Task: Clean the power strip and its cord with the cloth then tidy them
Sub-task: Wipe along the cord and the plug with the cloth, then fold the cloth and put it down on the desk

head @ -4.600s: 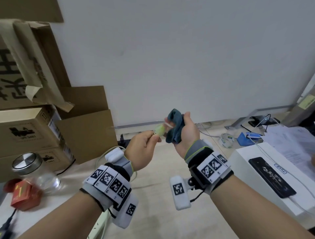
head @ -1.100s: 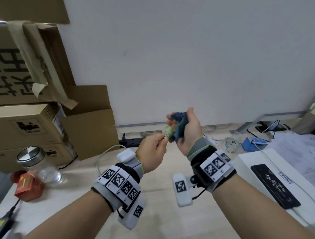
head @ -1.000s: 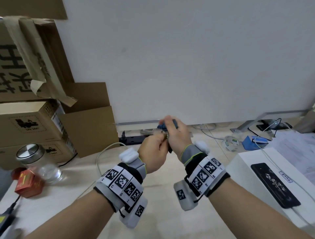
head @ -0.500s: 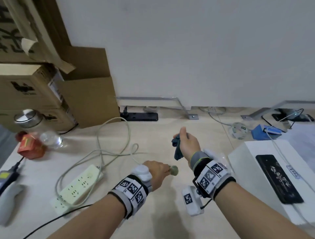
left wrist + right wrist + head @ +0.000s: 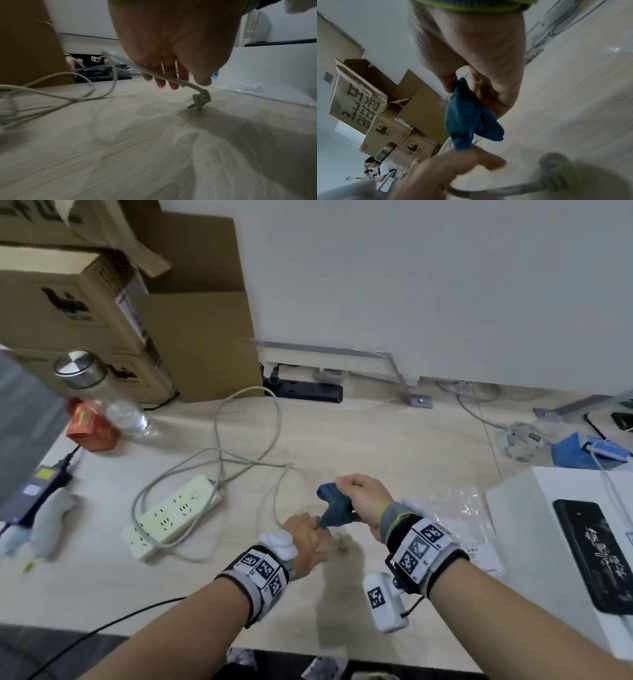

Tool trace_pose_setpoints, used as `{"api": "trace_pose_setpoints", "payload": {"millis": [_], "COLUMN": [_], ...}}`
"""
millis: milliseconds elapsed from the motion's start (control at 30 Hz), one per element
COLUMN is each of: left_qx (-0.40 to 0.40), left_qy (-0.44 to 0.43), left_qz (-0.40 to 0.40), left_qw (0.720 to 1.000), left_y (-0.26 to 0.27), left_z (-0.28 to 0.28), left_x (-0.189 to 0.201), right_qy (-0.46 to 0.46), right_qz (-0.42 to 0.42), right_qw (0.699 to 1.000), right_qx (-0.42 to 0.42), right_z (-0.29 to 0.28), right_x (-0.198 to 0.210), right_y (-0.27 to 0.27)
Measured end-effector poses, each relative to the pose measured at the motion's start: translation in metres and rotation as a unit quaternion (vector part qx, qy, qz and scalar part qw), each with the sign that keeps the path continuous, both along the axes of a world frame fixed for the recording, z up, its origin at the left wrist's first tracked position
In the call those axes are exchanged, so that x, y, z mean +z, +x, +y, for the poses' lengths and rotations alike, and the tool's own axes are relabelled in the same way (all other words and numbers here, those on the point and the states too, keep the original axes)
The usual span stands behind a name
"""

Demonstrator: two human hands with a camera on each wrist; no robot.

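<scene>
A cream power strip lies on the wooden table, left of centre. Its pale cord loops loosely behind it and runs to my left hand. In the left wrist view that hand's fingers hang straight down, and the cord lies across them. The plug touches the table just past the fingertips; it is blurred in the head view. My right hand hovers just above and behind, gripping a bunched blue cloth between thumb and fingers.
Cardboard boxes stand at the back left, with a metal-lidded jar and a red carton in front. A black power strip lies by the wall. A white box carrying a black phone sits at the right, beside a plastic bag.
Both hands dropped from chest height to the table. The left hand lowered the plug onto the surface and its fingers straightened. The right hand still holds the cloth, now off the plug.
</scene>
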State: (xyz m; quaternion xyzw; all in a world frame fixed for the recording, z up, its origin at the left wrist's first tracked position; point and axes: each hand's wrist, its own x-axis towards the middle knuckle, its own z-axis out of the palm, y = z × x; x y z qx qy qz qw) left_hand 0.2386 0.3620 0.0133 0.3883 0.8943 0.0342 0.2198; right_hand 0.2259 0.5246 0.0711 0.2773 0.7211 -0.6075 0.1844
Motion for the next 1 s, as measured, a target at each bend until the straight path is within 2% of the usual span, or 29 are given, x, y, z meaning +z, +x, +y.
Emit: {"api": "trace_pose_setpoints", "payload": {"millis": [100, 200, 267, 333, 433, 533, 667, 833, 1000], "left_qx": [0.033, 0.177, 0.278, 0.348, 0.401, 0.371, 0.304, 0.27, 0.181], "left_qy": [0.145, 0.152, 0.112, 0.026, -0.089, -0.13, -0.17, -0.131, -0.081], "left_qz": [0.138, 0.199, 0.191, 0.137, 0.032, -0.051, -0.029, -0.045, -0.097], "left_qw": [0.979, 0.952, 0.935, 0.927, 0.911, 0.918, 0.937, 0.953, 0.975], "left_y": [-0.007, -0.017, -0.026, -0.035, -0.042, -0.041, -0.044, -0.056, -0.043], "left_z": [-0.041, -0.103, -0.15, -0.191, -0.234, -0.251, -0.249, -0.252, -0.24], "left_x": [0.005, 0.009, 0.01, 0.011, 0.005, -0.005, 0.001, 0.004, -0.001], "right_qy": [-0.062, -0.077, -0.075, -0.087, -0.083, -0.046, -0.028, -0.049, -0.086], "right_qz": [0.006, 0.023, 0.023, 0.014, 0.004, 0.012, 0.027, 0.036, 0.033], "right_qw": [0.998, 0.997, 0.997, 0.996, 0.995, 0.998, 0.998, 0.995, 0.991], "right_qx": [-0.008, -0.017, -0.015, -0.029, -0.055, -0.051, -0.046, -0.081, -0.094], "right_z": [-0.025, -0.051, -0.069, -0.085, -0.106, -0.128, -0.151, -0.188, -0.221], "right_x": [-0.004, -0.005, -0.005, -0.003, 0.001, 0.008, 0.014, 0.028, 0.027], "right_y": [-0.009, -0.019, -0.024, -0.028, -0.033, -0.039, -0.049, -0.061, -0.066]}}
